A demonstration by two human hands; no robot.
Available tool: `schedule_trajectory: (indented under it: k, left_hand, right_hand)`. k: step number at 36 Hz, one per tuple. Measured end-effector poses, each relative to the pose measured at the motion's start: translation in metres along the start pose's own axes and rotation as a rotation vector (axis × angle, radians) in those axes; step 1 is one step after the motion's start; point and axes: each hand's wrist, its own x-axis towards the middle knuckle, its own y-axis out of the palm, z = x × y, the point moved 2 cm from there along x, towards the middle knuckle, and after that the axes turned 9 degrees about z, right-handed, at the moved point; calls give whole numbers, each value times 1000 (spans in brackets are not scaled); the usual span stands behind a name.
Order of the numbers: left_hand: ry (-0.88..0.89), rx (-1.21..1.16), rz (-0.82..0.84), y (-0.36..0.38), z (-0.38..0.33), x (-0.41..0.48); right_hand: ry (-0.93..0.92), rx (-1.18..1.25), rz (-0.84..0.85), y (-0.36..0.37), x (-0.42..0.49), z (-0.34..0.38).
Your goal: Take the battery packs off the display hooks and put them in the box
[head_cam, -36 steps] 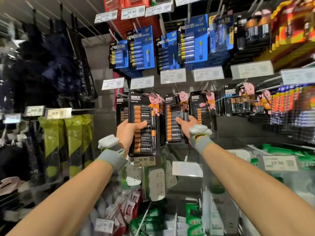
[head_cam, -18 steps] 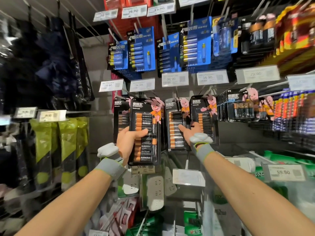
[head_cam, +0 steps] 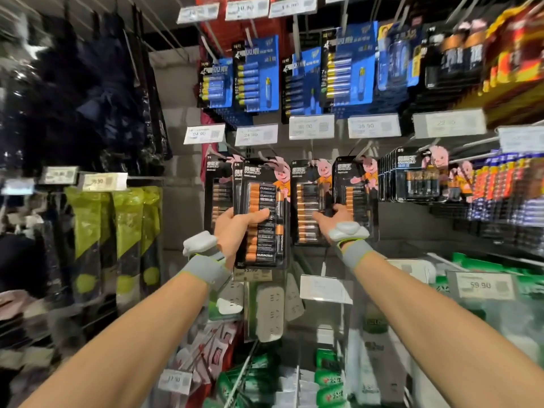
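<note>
Black-and-copper battery pack (head_cam: 260, 219) at the centre of view, upright with a slight tilt, in front of the display. The person's left grip (head_cam: 235, 231) holds it, with the thumb across the front and the fingers behind its left edge. Whether its top is on the hook cannot be told. More packs of the same kind hang behind it.

At 3 o'clock from it, a hanging pack (head_cam: 307, 201) sits on its hook. The right grip (head_cam: 332, 220) holds it by the lower right edge, thumb on the front and fingers tucked out of sight beside the next pack. Both wrists wear grey wristbands (head_cam: 206, 267) with white pods.

At 12 o'clock, blue battery packs (head_cam: 256, 75) hang above white price tags (head_cam: 312, 126). At 6 o'clock, white power strips (head_cam: 269, 310). At 9 o'clock, yellow-green bags (head_cam: 88, 231). The edges of the view are blurred.
</note>
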Motion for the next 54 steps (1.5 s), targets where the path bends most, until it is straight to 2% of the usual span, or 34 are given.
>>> schedule_trajectory:
  k: [5, 7, 10, 11, 16, 22, 31, 35, 43, 48, 54]
  left_hand:
    - [-8, -47, -4, -1, 3, -1]
    - [4, -58, 1, 6, 3, -4]
    - [22, -58, -14, 11, 4, -4]
    - [31, -53, -24, 14, 4, -5]
    - [59, -36, -47, 22, 4, -10]
    - [65, 26, -51, 29, 6, -20]
    - [85, 82, -14, 38, 7, -35]
    - [56, 22, 13, 33, 12, -38]
    - [63, 138, -92, 29, 7, -33]
    - [133, 194, -142, 26, 3, -24]
    - [148, 240, -134, 19, 0, -14]
  right_hand:
    - [-114, 28, 87, 5, -25, 12]
    - [-153, 149, 101, 0, -41, 19]
    - [-100, 479, 184, 5, -59, 32]
    - [-89, 506, 205, 6, -67, 35]
    - [-143, 328, 207, 0, -86, 38]
    - [-199, 352, 270, -7, -106, 30]
    - [-186, 297, 201, -17, -119, 23]
    - [-166, 287, 175, -22, -118, 19]
    - [-200, 282, 150, -33, -110, 21]
    - [-224, 265, 141, -37, -100, 25]
    - [-208, 270, 116, -35, -88, 30]
